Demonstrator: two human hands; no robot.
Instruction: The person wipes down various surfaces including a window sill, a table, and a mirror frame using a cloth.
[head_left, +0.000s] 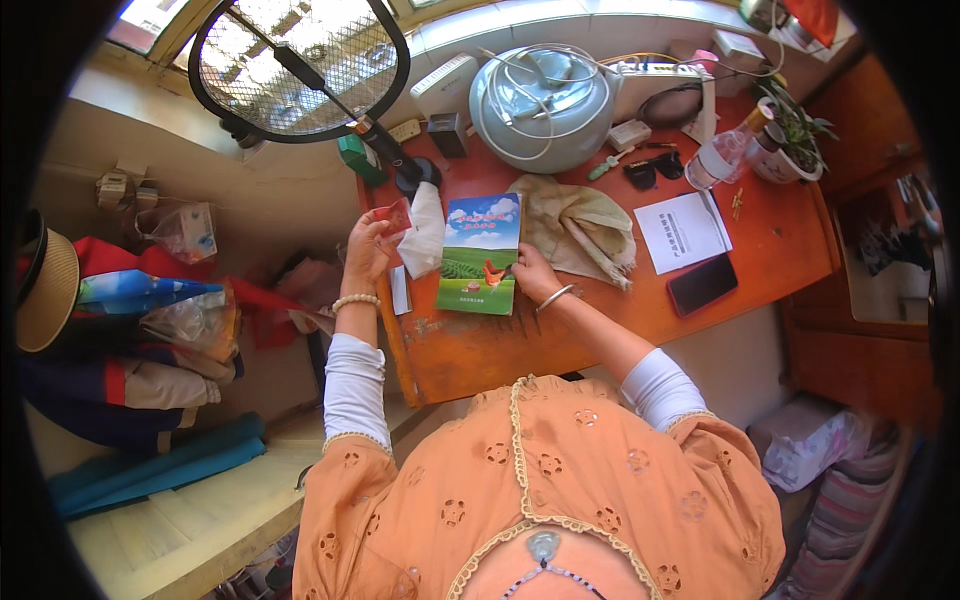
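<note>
My left hand (367, 251) holds a small red packet (394, 217) between thumb and fingers, over the left edge of the wooden desk (480, 360). My right hand (534, 271) grips the lower right edge of a booklet (480, 251) whose cover shows a blue sky, a green field and a hen. A white cloth or tissue (424, 232) lies between the packet and the booklet. Right of the booklet is a crumpled beige cloth (577, 225). A narrow white strip (400, 290) rests near the desk's left edge, below my left hand.
An electric fly swatter (382, 146) stands upright at the back left, beside a green box (363, 160). A grey-blue rounded appliance (541, 112) carries a coiled white cable. To the right are sunglasses (654, 171), a printed leaflet (682, 231), a phone (703, 285), bottles (724, 154) and a potted plant (787, 142).
</note>
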